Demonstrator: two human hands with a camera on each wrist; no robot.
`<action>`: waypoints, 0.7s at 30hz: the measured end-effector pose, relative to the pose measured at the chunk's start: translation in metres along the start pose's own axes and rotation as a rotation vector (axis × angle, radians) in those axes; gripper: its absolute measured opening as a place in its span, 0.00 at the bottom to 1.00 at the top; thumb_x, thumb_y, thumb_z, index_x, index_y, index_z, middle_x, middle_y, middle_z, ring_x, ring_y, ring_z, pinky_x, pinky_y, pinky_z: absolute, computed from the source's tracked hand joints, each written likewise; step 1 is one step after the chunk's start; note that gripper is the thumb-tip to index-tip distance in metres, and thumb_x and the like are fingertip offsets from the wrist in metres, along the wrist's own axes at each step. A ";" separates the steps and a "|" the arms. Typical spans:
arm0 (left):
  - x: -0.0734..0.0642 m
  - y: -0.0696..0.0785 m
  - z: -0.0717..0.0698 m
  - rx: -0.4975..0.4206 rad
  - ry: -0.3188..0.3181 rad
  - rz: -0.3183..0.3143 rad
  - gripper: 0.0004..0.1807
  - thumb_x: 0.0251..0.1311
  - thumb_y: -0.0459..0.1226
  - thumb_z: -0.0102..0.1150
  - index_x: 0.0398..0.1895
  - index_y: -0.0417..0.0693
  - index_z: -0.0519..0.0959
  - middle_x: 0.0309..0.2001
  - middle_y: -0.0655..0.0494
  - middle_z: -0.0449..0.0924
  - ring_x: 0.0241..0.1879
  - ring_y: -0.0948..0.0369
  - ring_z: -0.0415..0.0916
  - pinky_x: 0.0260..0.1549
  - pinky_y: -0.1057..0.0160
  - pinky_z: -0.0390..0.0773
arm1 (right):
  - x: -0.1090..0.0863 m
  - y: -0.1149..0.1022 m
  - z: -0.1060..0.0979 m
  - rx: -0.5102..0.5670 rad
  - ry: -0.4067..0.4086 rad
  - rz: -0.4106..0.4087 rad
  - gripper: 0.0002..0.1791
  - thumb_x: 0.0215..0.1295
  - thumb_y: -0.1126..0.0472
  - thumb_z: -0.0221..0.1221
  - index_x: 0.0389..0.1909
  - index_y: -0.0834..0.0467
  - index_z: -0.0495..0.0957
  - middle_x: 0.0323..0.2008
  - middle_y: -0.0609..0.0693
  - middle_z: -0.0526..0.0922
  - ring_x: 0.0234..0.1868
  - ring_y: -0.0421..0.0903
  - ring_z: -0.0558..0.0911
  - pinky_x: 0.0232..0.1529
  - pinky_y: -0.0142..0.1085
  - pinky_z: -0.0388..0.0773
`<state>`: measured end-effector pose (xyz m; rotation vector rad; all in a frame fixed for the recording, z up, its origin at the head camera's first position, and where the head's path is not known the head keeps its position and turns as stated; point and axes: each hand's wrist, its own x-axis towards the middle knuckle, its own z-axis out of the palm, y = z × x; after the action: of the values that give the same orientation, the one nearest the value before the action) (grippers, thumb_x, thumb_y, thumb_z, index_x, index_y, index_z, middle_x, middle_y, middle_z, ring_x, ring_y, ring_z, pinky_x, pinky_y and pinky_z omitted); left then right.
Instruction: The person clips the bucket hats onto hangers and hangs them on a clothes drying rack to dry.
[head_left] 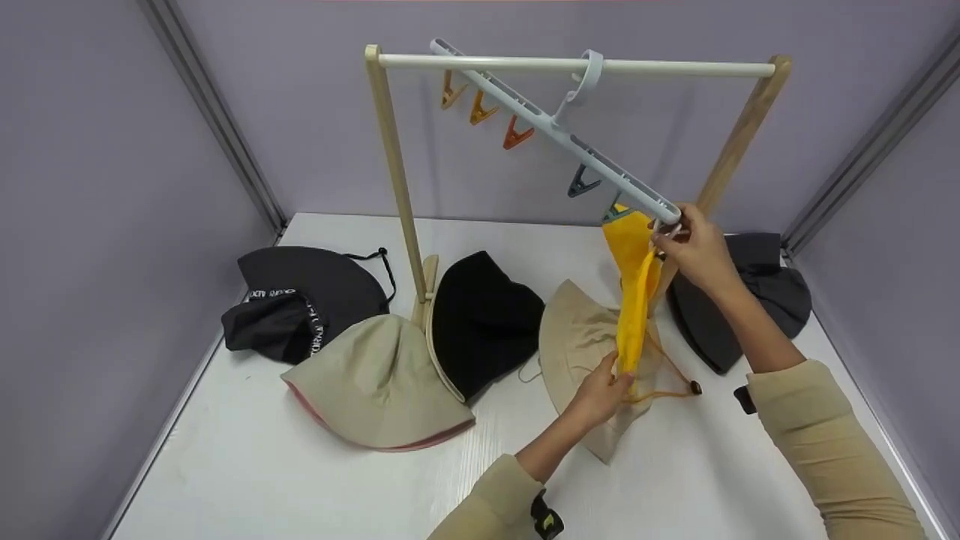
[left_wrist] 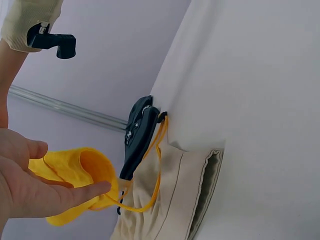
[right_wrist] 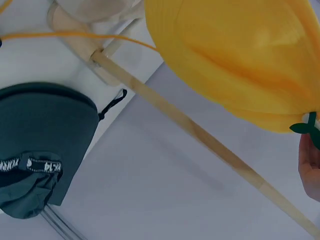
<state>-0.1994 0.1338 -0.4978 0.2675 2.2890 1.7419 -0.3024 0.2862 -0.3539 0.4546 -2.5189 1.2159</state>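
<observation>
A yellow hat (head_left: 637,292) hangs from the near end of a pale clip hanger (head_left: 555,127), its upper edge at a green clip (head_left: 619,213). My right hand (head_left: 697,247) pinches a white clip (head_left: 664,231) at the hanger's end, over the hat's other top corner. Lower down, my left hand (head_left: 604,390) holds the hat's bottom between thumb and fingers. An orange cord (head_left: 664,394) with a dark toggle dangles from it. In the right wrist view, a green leaf-shaped piece (right_wrist: 309,128) shows at the hat's edge beside my fingertips.
The hanger hooks over a white rail (head_left: 487,63) on wooden posts. Other clips hang along it, including an orange clip (head_left: 517,133). On the white table lie a beige hat (head_left: 574,337), black hat (head_left: 487,322), khaki hat (head_left: 379,379) and dark hats (head_left: 322,281) on both sides.
</observation>
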 end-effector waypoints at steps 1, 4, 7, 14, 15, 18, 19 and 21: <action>-0.001 0.000 0.000 -0.012 -0.006 -0.004 0.28 0.66 0.43 0.49 0.66 0.42 0.60 0.50 0.47 0.75 0.42 0.60 0.74 0.36 0.62 0.74 | 0.002 0.000 0.000 -0.013 -0.010 0.008 0.20 0.63 0.65 0.56 0.53 0.67 0.65 0.39 0.58 0.76 0.36 0.41 0.74 0.38 0.25 0.71; -0.002 0.000 -0.001 -0.024 -0.019 -0.018 0.29 0.67 0.44 0.48 0.67 0.41 0.58 0.50 0.46 0.75 0.42 0.60 0.75 0.36 0.62 0.75 | 0.007 0.001 -0.002 -0.032 -0.015 0.024 0.21 0.63 0.65 0.55 0.55 0.67 0.64 0.40 0.58 0.75 0.37 0.42 0.73 0.39 0.27 0.70; -0.003 0.001 -0.002 -0.027 -0.022 -0.045 0.29 0.66 0.46 0.47 0.67 0.43 0.58 0.55 0.46 0.71 0.49 0.57 0.73 0.42 0.59 0.74 | 0.011 0.003 -0.002 -0.042 0.013 0.035 0.20 0.63 0.66 0.55 0.54 0.66 0.64 0.41 0.57 0.75 0.36 0.41 0.72 0.39 0.30 0.70; -0.004 0.002 0.000 -0.043 -0.028 -0.067 0.28 0.66 0.45 0.47 0.67 0.44 0.59 0.61 0.46 0.66 0.54 0.55 0.69 0.46 0.57 0.72 | 0.018 0.007 -0.002 -0.043 0.062 0.032 0.19 0.62 0.68 0.54 0.53 0.67 0.64 0.41 0.57 0.75 0.36 0.41 0.71 0.42 0.34 0.70; -0.005 0.002 0.000 -0.048 -0.033 -0.071 0.28 0.66 0.45 0.47 0.67 0.45 0.59 0.60 0.46 0.66 0.54 0.56 0.70 0.46 0.57 0.72 | 0.017 0.006 -0.002 -0.043 0.061 0.037 0.20 0.62 0.67 0.54 0.54 0.67 0.64 0.41 0.57 0.74 0.37 0.42 0.71 0.43 0.35 0.70; -0.006 0.002 0.002 -0.052 -0.043 -0.084 0.28 0.66 0.45 0.47 0.67 0.45 0.59 0.59 0.45 0.68 0.52 0.56 0.71 0.44 0.58 0.73 | 0.016 0.006 -0.001 -0.049 0.063 0.053 0.21 0.62 0.66 0.54 0.55 0.65 0.63 0.41 0.57 0.74 0.38 0.44 0.71 0.45 0.39 0.69; -0.006 0.002 0.002 -0.051 -0.043 -0.088 0.28 0.66 0.45 0.47 0.67 0.45 0.59 0.59 0.45 0.68 0.52 0.57 0.71 0.45 0.58 0.73 | 0.015 0.006 -0.001 -0.050 0.059 0.063 0.21 0.63 0.66 0.55 0.56 0.65 0.63 0.41 0.57 0.73 0.39 0.45 0.71 0.46 0.40 0.69; -0.007 0.001 0.003 -0.054 -0.047 -0.092 0.28 0.66 0.45 0.47 0.67 0.45 0.59 0.60 0.45 0.67 0.52 0.56 0.71 0.45 0.58 0.73 | 0.013 0.005 0.000 -0.051 0.054 0.083 0.23 0.63 0.65 0.55 0.57 0.64 0.62 0.42 0.58 0.73 0.41 0.47 0.71 0.47 0.43 0.69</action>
<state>-0.1924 0.1347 -0.4965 0.1871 2.1819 1.7303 -0.3162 0.2876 -0.3523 0.3038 -2.5392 1.1732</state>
